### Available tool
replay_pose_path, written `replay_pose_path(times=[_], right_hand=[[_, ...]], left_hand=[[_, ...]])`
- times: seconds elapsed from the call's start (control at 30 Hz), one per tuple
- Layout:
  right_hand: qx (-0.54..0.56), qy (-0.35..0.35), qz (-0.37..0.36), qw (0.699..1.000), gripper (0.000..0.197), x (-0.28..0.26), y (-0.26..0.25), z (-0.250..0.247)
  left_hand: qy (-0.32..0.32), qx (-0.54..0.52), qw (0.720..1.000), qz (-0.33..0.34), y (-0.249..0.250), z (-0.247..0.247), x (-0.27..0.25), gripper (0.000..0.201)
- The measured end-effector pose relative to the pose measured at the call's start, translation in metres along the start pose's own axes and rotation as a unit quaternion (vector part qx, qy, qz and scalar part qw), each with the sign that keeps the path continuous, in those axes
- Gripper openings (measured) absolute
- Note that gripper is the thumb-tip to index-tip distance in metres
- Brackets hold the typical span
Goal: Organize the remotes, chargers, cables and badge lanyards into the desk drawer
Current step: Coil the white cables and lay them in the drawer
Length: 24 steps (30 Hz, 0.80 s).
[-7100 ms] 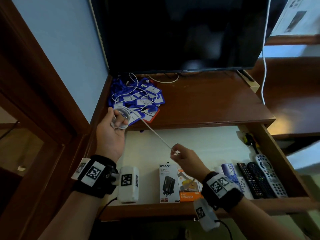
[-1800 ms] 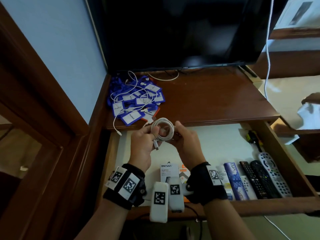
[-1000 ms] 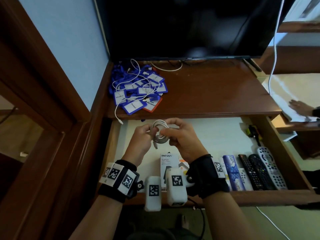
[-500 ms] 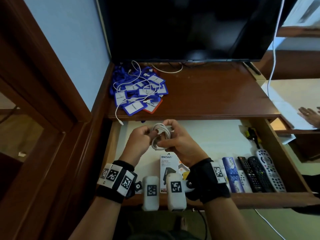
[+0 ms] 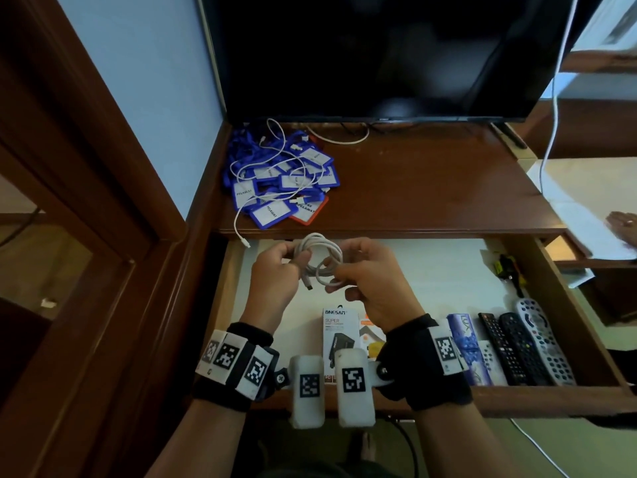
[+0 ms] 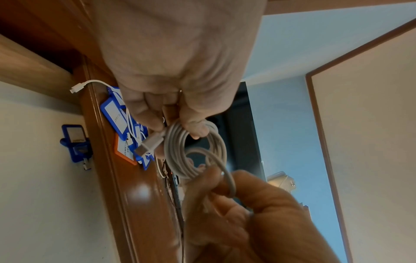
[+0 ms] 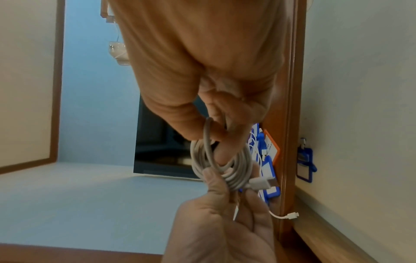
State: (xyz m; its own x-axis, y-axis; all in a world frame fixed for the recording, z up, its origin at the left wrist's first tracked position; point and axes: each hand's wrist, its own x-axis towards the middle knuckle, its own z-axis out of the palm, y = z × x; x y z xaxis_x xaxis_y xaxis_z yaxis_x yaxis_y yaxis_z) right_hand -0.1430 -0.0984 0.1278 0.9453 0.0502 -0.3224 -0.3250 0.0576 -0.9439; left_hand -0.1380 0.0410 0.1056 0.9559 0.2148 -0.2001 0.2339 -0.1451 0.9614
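Since a moment ago little has shifted: the white cable coil [image 5: 319, 258] is still held between both hands above the open drawer [image 5: 431, 270], though seven seconds back that cable was stretched out straight between them and only half wound. The left hand [image 5: 272, 281] pinches the coil's left side, thumb and fingers curled round the strands, with the USB plug [image 6: 149, 146] poking out just below its fingertips. The right hand [image 5: 372, 284] grips the other side, its fingers curled round a loose outer loop — the last turn, lying apart from the tight bundle. So one coil, held by two hands, hanging clear of the drawer floor. In the drawer I count three dark or grey remotes [image 5: 527, 346] side by side at the right, with a smaller white one [image 5: 491, 360] just left of them, a blue-patterned box [image 5: 465, 343] beside that, and two charger boxes [image 5: 339, 336] near the front, partly hidden by the wrists. On the desk top [image 5: 431, 188] sits a heap of blue badge holders [image 5: 282, 181] with one orange one — too tangled to count — and a second white cable [image 5: 262, 167] lies looped over them, its end dangling over the desk edge.
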Motion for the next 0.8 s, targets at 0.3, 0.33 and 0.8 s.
replay_pose_path(times=[0.3, 0.33, 0.8], right_hand=[[-0.045, -0.012, 0.058, 0.997, 0.005, 0.002, 0.007, -0.022], [-0.032, -0.012, 0.045, 0.998, 0.006, 0.002, 0.008, -0.025], [-0.011, -0.022, 0.057, 0.998, 0.014, 0.013, 0.017, -0.027]], left_hand=[[0.083, -0.043, 0.995, 0.027, -0.001, -0.01, 0.008, 0.012], [0.086, -0.055, 0.995, 0.024, -0.001, -0.012, 0.01, 0.015], [-0.076, -0.305, 0.943, -0.106, 0.015, 0.017, -0.003, 0.013]])
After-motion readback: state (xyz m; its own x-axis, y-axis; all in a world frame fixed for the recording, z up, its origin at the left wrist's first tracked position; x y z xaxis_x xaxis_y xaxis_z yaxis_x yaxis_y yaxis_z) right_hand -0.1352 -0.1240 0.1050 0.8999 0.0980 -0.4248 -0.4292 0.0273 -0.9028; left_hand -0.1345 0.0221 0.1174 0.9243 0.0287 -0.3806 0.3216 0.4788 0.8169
